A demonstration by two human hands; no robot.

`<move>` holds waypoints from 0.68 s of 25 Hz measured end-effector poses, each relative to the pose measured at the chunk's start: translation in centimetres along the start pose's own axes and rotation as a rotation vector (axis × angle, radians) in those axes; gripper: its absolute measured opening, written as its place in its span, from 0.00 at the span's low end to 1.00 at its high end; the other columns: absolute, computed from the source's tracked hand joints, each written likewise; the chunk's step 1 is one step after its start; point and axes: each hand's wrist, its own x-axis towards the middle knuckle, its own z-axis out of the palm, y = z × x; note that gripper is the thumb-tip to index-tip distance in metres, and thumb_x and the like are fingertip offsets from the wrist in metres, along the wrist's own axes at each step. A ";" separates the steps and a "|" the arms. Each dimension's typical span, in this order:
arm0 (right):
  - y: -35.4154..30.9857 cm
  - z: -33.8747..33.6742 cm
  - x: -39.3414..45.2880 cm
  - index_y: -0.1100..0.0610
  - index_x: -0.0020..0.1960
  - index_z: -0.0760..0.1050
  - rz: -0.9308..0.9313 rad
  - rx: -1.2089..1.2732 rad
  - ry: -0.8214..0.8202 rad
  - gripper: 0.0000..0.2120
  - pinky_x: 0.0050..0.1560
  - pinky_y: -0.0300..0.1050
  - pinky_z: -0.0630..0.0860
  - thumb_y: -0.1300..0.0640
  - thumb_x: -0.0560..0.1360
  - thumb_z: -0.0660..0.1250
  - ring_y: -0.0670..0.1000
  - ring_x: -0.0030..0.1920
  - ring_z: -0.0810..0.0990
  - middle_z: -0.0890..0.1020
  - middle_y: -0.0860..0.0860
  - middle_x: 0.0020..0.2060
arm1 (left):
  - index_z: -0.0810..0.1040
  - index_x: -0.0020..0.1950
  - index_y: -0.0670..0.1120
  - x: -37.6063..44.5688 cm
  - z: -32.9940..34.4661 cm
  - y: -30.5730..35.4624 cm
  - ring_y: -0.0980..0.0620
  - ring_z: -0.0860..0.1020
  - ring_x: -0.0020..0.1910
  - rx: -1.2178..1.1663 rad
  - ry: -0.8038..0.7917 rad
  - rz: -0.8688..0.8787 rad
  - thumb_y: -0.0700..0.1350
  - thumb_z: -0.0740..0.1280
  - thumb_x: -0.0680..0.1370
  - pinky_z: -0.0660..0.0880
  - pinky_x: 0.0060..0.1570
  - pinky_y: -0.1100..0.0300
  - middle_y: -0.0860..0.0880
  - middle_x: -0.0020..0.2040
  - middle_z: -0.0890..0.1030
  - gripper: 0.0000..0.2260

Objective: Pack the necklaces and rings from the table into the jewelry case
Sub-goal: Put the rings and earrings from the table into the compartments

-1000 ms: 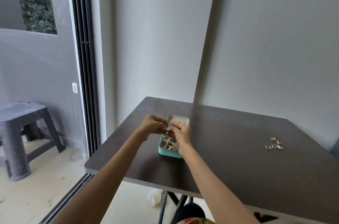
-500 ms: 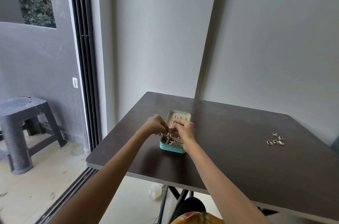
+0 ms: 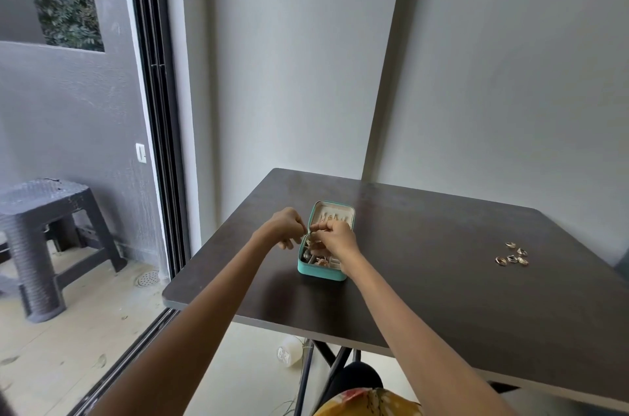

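An open teal jewelry case (image 3: 320, 272) lies on the dark table (image 3: 425, 279), its lid (image 3: 335, 213) tipped back and jewelry pieces in its compartments. Both hands hover over the case's middle. My left hand (image 3: 284, 226) has curled fingers and pinches a thin necklace (image 3: 309, 234) at the case's left rim. My right hand (image 3: 335, 238) pinches the same necklace from the other side, covering much of the tray. Several gold rings (image 3: 512, 255) lie loose on the table far to the right.
The table's left edge borders a sliding door track (image 3: 160, 143). A grey plastic stool (image 3: 41, 231) stands outside on the balcony. A white bottle (image 3: 289, 352) lies on the floor under the table by the table legs.
Both hands stay together over the case, fingers working the necklace. My head has shifted, so the case and hands sit slightly higher in view.
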 end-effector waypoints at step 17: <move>-0.7 0.0 -1.2 0.57 0.62 0.72 -0.074 -1.140 0.010 0.30 0.50 0.44 0.68 0.37 0.70 0.67 0.55 0.59 0.76 0.77 0.55 0.59 | 0.79 0.54 0.40 0.0 1.0 -0.5 0.53 0.76 0.29 0.131 -0.057 -0.032 0.35 0.70 0.72 0.74 0.29 0.64 0.46 0.34 0.78 0.11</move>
